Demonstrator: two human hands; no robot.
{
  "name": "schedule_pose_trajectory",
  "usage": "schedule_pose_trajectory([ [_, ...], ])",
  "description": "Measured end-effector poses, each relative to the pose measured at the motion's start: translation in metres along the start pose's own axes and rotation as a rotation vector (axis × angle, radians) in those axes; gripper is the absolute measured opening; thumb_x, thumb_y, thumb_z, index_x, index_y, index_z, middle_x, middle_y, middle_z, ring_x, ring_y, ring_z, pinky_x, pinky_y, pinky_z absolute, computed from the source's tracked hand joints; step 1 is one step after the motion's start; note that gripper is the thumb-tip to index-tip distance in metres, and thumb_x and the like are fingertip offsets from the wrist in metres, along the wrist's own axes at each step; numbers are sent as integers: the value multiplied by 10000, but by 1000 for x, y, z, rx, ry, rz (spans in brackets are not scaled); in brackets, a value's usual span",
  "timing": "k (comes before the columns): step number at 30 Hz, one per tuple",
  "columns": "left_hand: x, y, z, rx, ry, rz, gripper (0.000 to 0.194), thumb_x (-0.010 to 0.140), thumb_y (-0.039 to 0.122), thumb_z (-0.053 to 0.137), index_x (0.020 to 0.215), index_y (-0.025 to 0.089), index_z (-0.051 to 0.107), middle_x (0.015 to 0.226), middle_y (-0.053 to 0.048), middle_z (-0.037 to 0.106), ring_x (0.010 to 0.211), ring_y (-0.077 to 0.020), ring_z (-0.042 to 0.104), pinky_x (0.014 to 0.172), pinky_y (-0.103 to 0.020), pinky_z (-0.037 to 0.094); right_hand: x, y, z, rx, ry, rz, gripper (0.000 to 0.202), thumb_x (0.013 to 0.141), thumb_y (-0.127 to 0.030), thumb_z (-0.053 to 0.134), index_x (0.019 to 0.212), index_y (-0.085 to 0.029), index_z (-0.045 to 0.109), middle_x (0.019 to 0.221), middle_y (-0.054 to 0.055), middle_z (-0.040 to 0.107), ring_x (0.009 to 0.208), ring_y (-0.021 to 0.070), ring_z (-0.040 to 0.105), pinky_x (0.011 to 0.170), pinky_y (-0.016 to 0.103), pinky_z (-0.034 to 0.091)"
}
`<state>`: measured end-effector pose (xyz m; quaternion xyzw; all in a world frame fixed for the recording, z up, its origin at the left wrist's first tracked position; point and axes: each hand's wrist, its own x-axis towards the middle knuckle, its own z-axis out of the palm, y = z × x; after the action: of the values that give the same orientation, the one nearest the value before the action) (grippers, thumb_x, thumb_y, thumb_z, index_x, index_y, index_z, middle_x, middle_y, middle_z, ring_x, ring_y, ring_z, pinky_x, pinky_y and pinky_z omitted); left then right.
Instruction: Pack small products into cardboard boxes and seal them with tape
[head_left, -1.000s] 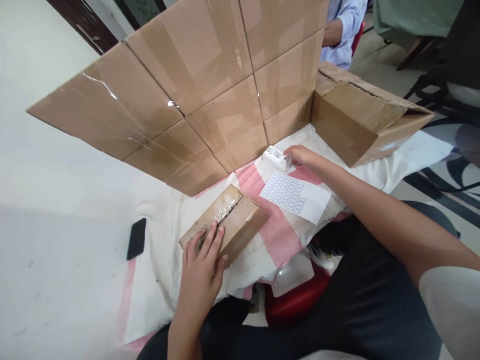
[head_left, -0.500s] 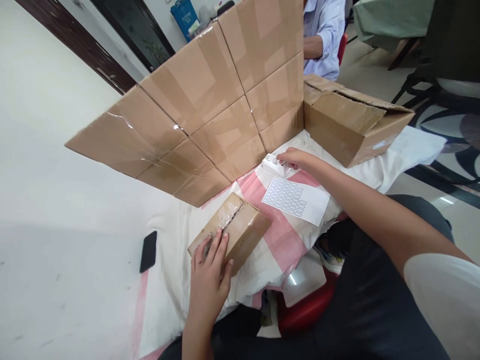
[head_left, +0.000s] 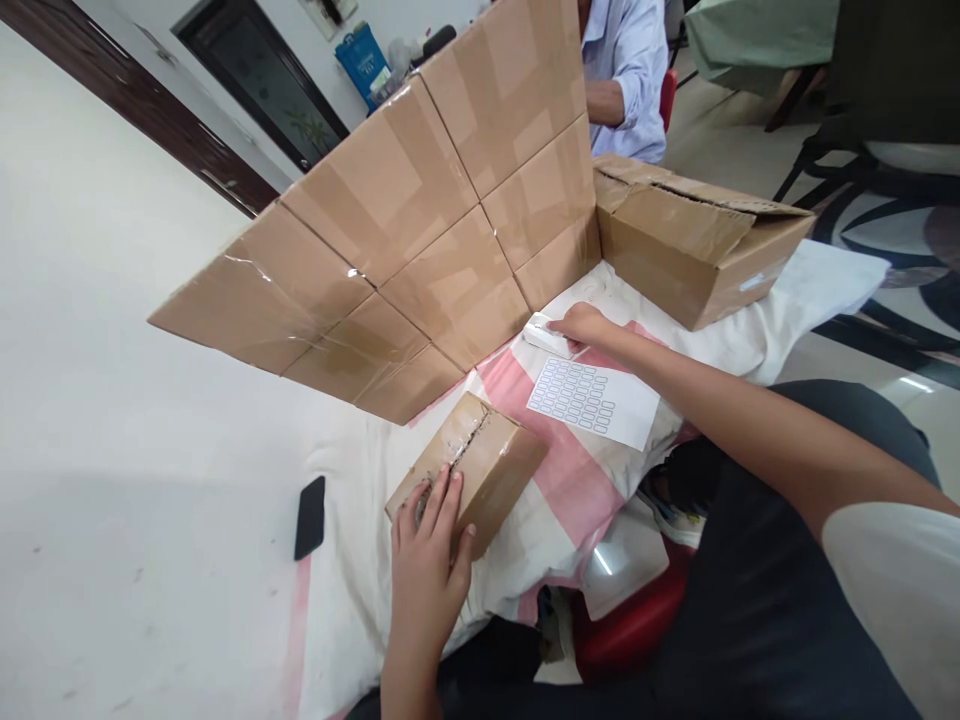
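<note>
Your left hand (head_left: 429, 562) is lying spread on the small brown cardboard box (head_left: 491, 462). Beyond the box, rightward, your right hand (head_left: 589, 325) is touching a small white plastic object (head_left: 541, 336), its grip unclear. A white printed paper sheet (head_left: 591, 404) is lying right of the box.

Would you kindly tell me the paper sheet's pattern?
The white sheet has rows of outlined rectangles; head view.

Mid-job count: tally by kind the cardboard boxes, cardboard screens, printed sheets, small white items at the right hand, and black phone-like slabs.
Cardboard boxes: 2 (smaller box under the left hand, larger box)
Cardboard screens: 1 (upright screen)
Printed sheets: 1 (sheet)
Small white items: 1 (white item at the right hand)
Black phone-like slabs: 1 (slab)
Total: 6
</note>
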<state>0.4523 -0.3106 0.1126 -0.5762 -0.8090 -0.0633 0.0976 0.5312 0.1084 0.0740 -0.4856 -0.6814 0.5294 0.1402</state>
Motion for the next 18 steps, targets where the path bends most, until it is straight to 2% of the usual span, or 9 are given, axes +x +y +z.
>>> schedule_pose_trajectory([
  [3, 0, 1, 0, 9, 9, -2, 659, 974, 205, 503, 1584, 308, 275, 1595, -26, 420, 1391, -293, 371, 1125, -507, 357, 0, 6, 2, 72, 19, -8, 345, 724, -332, 870, 641, -200, 561, 410, 17, 520, 414, 181, 547, 462, 301, 509],
  [8, 1, 1, 0, 2, 3, 0, 660, 972, 212, 509, 1584, 299, 280, 1600, -31, 411, 1390, -296, 367, 1132, -508, 358, 7, 19, 1, 300, -34, 52, 231, 785, -152, 768, 660, -167, 574, 485, 66, 612, 463, 211, 631, 506, 328, 574],
  [11, 3, 2, -1, 1, 2, -1, 665, 972, 210, 505, 1587, 299, 270, 1597, -40, 415, 1386, -295, 372, 1132, -515, 357, 8, 23, -3, 385, -66, 67, 171, 793, -130, 741, 692, -145, 604, 541, 97, 656, 513, 242, 682, 533, 354, 602],
  [14, 3, 2, -1, 1, 2, -1, 666, 970, 212, 507, 1586, 307, 271, 1597, -36, 417, 1388, -290, 372, 1132, -508, 359, 5, 23, -10, 345, -75, 42, 197, 781, -170, 772, 679, -149, 605, 521, 84, 638, 531, 263, 698, 518, 354, 600],
  [18, 3, 2, -1, 5, -3, -5, 667, 971, 221, 508, 1584, 319, 267, 1604, -19, 405, 1389, -288, 366, 1132, -510, 360, 1, 21, -19, 107, -39, 81, 288, 771, -265, 807, 623, -168, 579, 513, 74, 624, 506, 256, 686, 475, 325, 570],
])
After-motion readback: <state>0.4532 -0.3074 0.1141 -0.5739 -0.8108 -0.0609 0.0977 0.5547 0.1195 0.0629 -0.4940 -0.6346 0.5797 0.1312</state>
